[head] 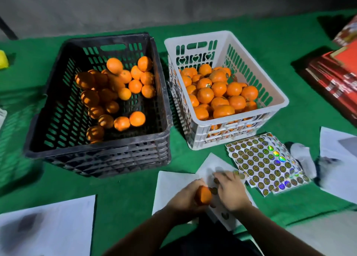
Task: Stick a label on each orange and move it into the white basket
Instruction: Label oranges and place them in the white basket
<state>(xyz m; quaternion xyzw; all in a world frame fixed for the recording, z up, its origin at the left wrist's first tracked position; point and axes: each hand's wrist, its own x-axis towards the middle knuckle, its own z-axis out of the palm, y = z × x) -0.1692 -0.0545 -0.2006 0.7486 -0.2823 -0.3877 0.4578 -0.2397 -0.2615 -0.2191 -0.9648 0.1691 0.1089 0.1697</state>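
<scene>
Two bare hands meet low in the view: the left hand (186,196) has its fingers curled around one orange (203,195), gripping it, while the right hand (230,190) lies just beside it with fingers bent over the fruit — blur hides whether they pinch a label. Beneath the hands are white backing sheets (170,186), mostly stripped. Just right of them a stack of label sheets (264,163) shows rows of small round gold stickers with a rainbow sheen; any print on them is too small to read. Farther up, the white basket (251,62) holds a heap of oranges, and touching its left side a black crate (100,153) holds more, piled toward its far end. Everything rests on a green cloth (123,190) covering the table. More white papers (48,228) lie at the near left and right edges, red printed boxes (336,75) sit far right with illegible lettering, and a grey wall (173,6) rises behind — dim, plain.
</scene>
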